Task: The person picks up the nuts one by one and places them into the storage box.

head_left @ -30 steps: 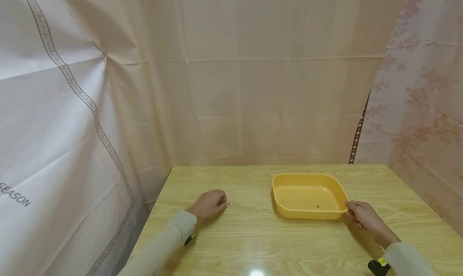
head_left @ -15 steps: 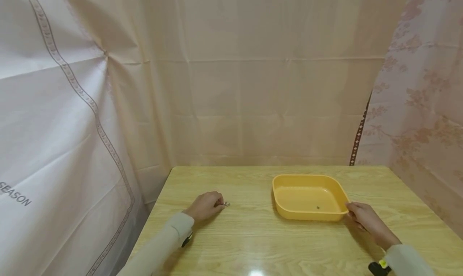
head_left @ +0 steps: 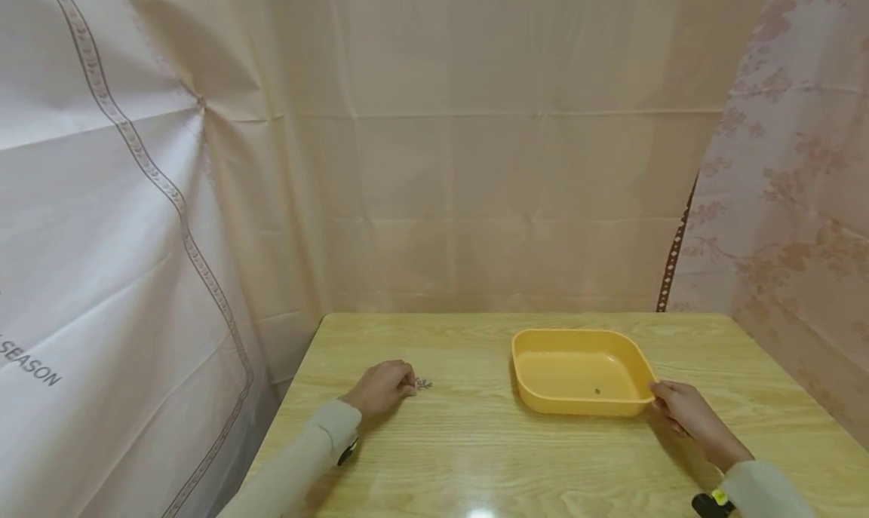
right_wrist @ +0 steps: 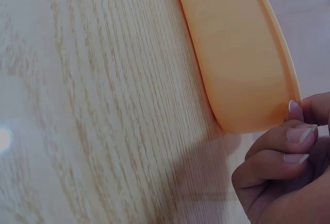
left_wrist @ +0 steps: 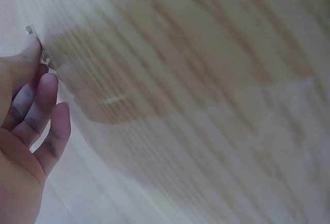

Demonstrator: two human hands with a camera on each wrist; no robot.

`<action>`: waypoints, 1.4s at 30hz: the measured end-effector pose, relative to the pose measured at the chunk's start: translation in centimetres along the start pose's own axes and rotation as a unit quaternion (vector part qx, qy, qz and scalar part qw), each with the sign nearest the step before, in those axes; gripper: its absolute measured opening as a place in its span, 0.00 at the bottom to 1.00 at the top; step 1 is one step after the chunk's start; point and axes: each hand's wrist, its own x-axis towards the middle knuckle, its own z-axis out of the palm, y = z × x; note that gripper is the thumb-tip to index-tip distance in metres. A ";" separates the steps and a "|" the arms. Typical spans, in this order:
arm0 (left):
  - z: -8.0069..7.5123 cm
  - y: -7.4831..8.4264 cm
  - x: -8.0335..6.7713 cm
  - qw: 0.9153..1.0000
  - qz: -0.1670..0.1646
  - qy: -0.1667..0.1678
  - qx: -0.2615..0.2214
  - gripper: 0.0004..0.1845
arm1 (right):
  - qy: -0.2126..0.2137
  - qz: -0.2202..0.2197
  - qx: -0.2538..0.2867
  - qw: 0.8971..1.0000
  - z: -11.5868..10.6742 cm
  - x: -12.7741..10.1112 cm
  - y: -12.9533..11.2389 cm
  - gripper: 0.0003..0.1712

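Observation:
Several tiny metallic pieces [head_left: 424, 384] lie in a loose cluster on the table, too small to identify. My left hand [head_left: 382, 388] is right beside them, fingers bent and fingertips at the cluster's left edge. In the left wrist view, a shiny bit [left_wrist: 29, 30] shows by the thumb tip; I cannot tell whether the thumb and forefinger pinch any piece. My right hand [head_left: 687, 412] grips the near right corner of a shallow yellow plastic tray [head_left: 577, 406], with fingers [right_wrist: 278, 144] curled below the rim. One small dark piece [head_left: 597, 391] lies inside the tray.
The light wood-grain table [head_left: 468, 442] ends at a beige cloth curtain [head_left: 489, 201]. A white cloth [head_left: 136, 239] hangs on the left, a flower-patterned cloth [head_left: 801, 201] on the right.
My left hand has drawn slightly left, so more of the small metallic pieces show beside its fingertips. My right hand keeps its hold on the tray, which stays in place.

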 end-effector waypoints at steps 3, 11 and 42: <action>-0.1 0.1 0.0 1.000 -0.002 -0.002 0.003 0.05 | 0.001 0.001 0.001 1.000 -0.1 0.0 -0.1 0.23; -0.1 0.6 -0.1 0.999 0.008 0.009 0.042 0.05 | 0.007 -0.003 -0.003 1.000 -0.1 0.1 0.0 0.23; -0.1 -0.1 -0.6 0.991 0.069 0.026 0.108 0.05 | 0.004 -0.006 -0.004 1.000 0.0 0.0 0.2 0.24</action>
